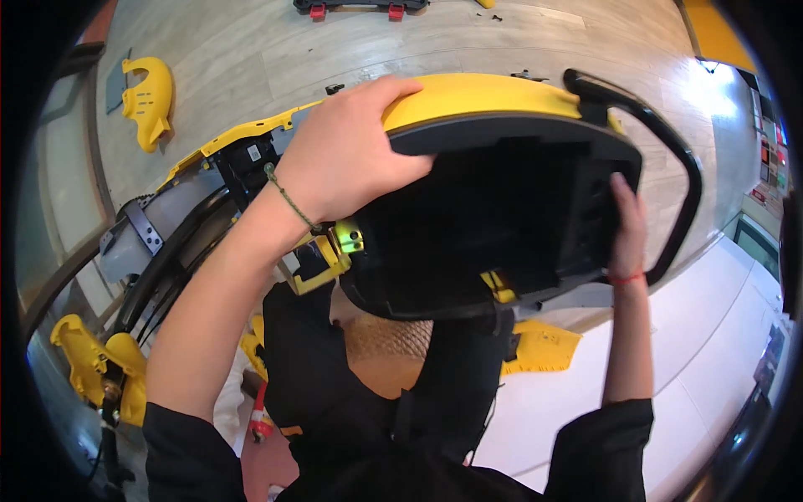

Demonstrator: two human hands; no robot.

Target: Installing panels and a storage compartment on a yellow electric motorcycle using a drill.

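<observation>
A large black hollow housing (493, 217) with a yellow top band (485, 99) is raised over my legs, its dark inside toward me. My left hand (351, 146) grips its upper left rim, thumb along the inner edge. My right hand (626, 230) holds the right side, fingers against the inner wall. A black tubular bar (677, 151) curves round that side. Below my left wrist sit a shiny yellowish bracket (350, 236) and a yellow clip-like part (318, 272). Another yellow latch (498, 287) is at the housing's lower edge.
A frame with black tubes (167, 251) and a long yellow panel (209, 149) extends leftward. Loose yellow shells lie at upper left (150, 92), lower left (92, 351) and under the housing (544, 347). A black tool with red feet (360, 8) lies on the wooden floor (585, 42).
</observation>
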